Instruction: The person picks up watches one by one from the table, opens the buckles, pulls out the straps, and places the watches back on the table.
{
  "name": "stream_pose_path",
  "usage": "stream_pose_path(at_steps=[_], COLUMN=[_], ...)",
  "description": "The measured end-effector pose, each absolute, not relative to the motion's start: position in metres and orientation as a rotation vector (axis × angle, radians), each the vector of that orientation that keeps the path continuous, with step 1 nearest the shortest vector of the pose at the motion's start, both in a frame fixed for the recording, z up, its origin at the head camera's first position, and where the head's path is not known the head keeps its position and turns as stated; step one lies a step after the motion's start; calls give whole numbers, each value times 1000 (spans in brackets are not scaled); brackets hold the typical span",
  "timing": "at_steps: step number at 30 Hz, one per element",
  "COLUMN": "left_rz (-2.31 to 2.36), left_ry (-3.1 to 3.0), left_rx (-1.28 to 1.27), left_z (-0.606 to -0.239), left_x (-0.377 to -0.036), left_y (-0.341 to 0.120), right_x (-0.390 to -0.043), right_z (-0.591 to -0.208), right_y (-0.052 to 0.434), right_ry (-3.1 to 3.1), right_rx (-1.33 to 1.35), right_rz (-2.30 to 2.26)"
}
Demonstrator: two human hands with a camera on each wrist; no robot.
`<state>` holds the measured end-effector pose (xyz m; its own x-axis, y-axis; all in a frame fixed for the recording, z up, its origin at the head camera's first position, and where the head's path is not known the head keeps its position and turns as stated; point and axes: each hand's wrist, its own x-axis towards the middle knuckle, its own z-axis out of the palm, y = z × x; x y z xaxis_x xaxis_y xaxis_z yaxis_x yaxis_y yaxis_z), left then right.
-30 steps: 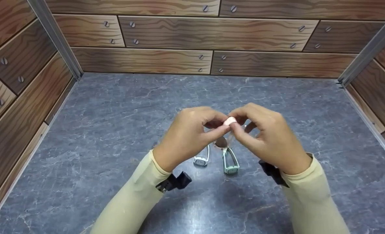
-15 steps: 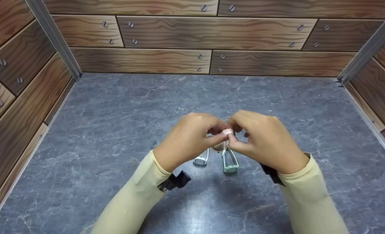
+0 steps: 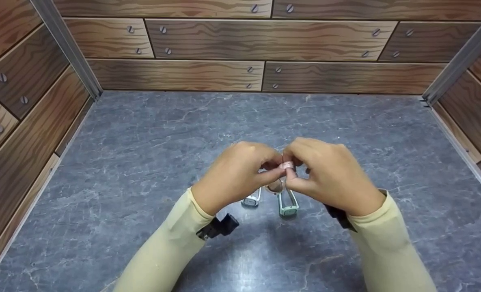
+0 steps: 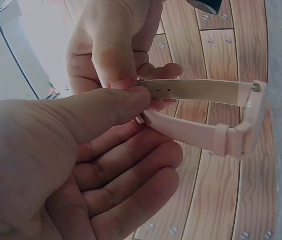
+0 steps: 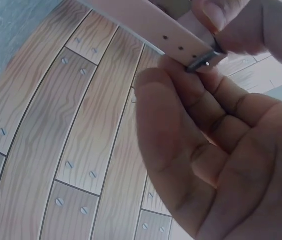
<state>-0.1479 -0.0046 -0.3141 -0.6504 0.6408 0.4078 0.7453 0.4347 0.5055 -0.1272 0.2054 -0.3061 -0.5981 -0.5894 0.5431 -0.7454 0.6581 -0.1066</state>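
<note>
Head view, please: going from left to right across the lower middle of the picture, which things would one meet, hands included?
Left hand → white watch on the tabletop → pink watch strap pinched between both hands → green watch on the tabletop → right hand.

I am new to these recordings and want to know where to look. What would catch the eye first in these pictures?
First, the two hands meeting above the middle of the grey marbled tabletop: the left hand and the right hand both pinch a pale pink rubber watch strap at its metal buckle. Below them, two more watches lie on the tabletop, a white one and a mint green one.
</note>
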Motion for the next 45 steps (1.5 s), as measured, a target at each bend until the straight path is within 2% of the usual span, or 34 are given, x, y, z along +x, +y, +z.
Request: stream_pose_path(at_steps=[12, 21, 30, 39, 45], left_rz=[-1125, -1388, -1651, -1336, -1083], left_ry=[-2348, -2165, -2057, -2198, -2347], left_rx=[-1175, -1153, -1076, -1118, -1114], left_z=[-314, -308, -302, -306, -308], left_x=[-148, -144, -138, -142, -142], left_y=[-4, -4, -4, -6, -8], right_x=[-128, -125, -121, -121, -113], right_z=[-305, -302, -302, -294, -292], right_y=[204, 198, 191, 204, 202], right_ry=[-2294, -2126, -2029, -2210, -2272], right_rx=[1007, 962, 932, 1032, 946], right_rz=[724, 1085, 1192, 716, 423])
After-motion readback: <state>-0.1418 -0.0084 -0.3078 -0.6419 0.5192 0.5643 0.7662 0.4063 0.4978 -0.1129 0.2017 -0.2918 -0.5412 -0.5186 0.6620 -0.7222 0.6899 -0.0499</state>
